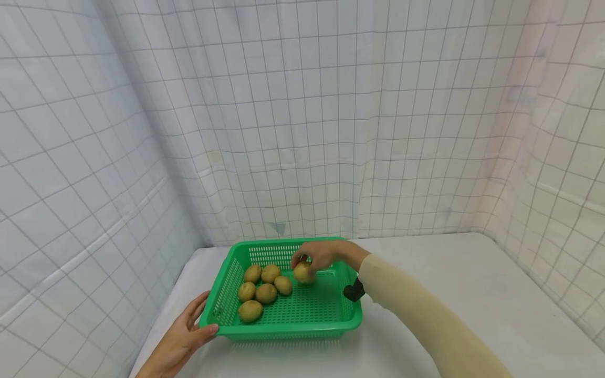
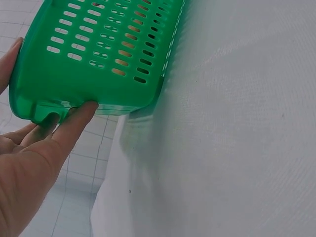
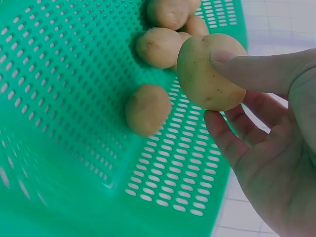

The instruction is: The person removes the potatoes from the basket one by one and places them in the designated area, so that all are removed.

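A green plastic basket stands on the white table, and several potatoes lie in its left half. Between the thumb and fingers of my right hand is one more potato, held over the basket floor. The right wrist view shows the thumb across the face of this potato and the fingers under and behind it. My left hand holds the basket at its near left corner, thumb at the front rim. In the left wrist view its fingers curl at the rim's edge.
White tabletop extends to the right of the basket. White sheets with a grid pattern hang behind and on both sides. A black device sits at the right wrist, near the basket's right rim.
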{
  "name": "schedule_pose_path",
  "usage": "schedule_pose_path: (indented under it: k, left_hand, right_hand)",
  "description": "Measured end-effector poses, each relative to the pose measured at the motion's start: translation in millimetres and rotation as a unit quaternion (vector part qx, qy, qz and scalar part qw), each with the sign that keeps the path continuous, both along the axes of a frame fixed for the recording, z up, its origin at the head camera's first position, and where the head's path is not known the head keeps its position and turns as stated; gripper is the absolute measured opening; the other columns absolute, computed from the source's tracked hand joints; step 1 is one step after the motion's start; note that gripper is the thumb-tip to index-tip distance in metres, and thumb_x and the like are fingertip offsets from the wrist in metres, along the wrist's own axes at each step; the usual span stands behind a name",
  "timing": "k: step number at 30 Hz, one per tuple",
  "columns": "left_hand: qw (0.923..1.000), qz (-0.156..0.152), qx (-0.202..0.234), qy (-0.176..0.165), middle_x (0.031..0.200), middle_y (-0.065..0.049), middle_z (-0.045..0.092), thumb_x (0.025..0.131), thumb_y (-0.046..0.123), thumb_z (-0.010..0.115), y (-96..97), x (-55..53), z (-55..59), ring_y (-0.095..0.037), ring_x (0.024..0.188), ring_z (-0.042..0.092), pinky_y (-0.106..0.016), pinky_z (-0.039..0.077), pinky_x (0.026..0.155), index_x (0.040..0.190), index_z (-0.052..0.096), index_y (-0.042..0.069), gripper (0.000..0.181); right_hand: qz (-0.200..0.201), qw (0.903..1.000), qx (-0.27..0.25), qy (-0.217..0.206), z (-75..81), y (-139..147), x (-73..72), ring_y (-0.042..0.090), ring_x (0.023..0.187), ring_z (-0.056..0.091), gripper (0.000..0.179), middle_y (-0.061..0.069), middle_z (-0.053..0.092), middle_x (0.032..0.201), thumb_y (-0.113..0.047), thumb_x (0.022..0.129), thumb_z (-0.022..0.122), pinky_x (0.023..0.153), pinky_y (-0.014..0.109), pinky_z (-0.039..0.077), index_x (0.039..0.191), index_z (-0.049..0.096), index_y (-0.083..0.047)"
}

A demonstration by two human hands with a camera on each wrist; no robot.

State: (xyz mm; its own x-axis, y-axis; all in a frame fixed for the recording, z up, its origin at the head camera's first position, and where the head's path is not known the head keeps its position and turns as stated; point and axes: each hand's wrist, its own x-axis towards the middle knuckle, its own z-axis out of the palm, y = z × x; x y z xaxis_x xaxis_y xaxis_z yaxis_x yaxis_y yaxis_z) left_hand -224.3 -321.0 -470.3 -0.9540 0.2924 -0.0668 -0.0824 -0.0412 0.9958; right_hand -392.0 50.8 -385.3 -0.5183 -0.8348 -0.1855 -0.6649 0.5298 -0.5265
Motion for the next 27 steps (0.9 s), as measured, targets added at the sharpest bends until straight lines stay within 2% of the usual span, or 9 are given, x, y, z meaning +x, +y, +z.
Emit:
schedule_pose_path:
  k: [5,10,18,22,27]
  left_hand:
    - [1.0,0.0,0.001,0.0,0.169,-0.021,-0.011,0.106,0.001,0.056,0.4,1.3,-0.2,-0.019,0.128,0.053,-0.036,0.052,0.101,0.164,-0.007,0.006,0.086]
    - [0.9999,0.009,-0.001,0.004,0.169,-0.02,-0.009,0.105,0.001,0.058,2.1,1.8,2.0,-0.022,0.131,0.051,-0.038,0.052,0.101,0.165,-0.006,0.005,0.088]
    - [0.9997,0.011,-0.02,-0.001,0.169,-0.022,-0.01,0.106,0.003,0.057,2.0,0.7,3.2,-0.03,0.135,0.045,-0.039,0.052,0.102,0.165,-0.007,0.005,0.087]
    - [0.9998,0.017,-0.013,-0.001,0.169,-0.023,-0.009,0.106,0.002,0.057,2.6,-0.5,2.0,-0.029,0.132,0.048,-0.039,0.053,0.1,0.165,-0.006,0.005,0.086]
    - [0.9999,0.013,-0.008,0.002,0.169,-0.024,-0.009,0.105,0.0,0.056,3.5,-0.5,1.2,-0.025,0.128,0.052,-0.038,0.053,0.099,0.164,-0.005,0.005,0.086]
  right_hand:
    - [-0.007,0.9998,-0.001,0.016,18.8,14,6.0,0.016,0.121,0.054,0.042,-0.003,0.06,0.129,0.0,0.094,0.071,0.102,0.031,0.047,0.135,0.065,-0.007]
    - [-0.027,0.9991,-0.01,0.031,32.1,32,8.5,0.018,0.119,0.054,0.04,-0.003,0.06,0.128,-0.006,0.095,0.073,0.099,0.033,0.048,0.135,0.065,-0.006]
    - [-0.054,0.9976,-0.026,0.036,37.6,54,12.4,0.018,0.115,0.054,0.037,-0.003,0.06,0.125,-0.01,0.095,0.074,0.098,0.037,0.049,0.131,0.066,-0.011]
    - [-0.065,0.9968,-0.035,0.031,41.5,64,11.5,0.019,0.113,0.054,0.036,-0.002,0.061,0.124,-0.012,0.093,0.077,0.097,0.039,0.049,0.128,0.067,-0.013]
    - [-0.081,0.9953,-0.049,0.022,44.8,83,8.3,0.022,0.116,0.053,0.035,-0.001,0.061,0.124,-0.005,0.093,0.074,0.101,0.041,0.049,0.126,0.067,-0.011]
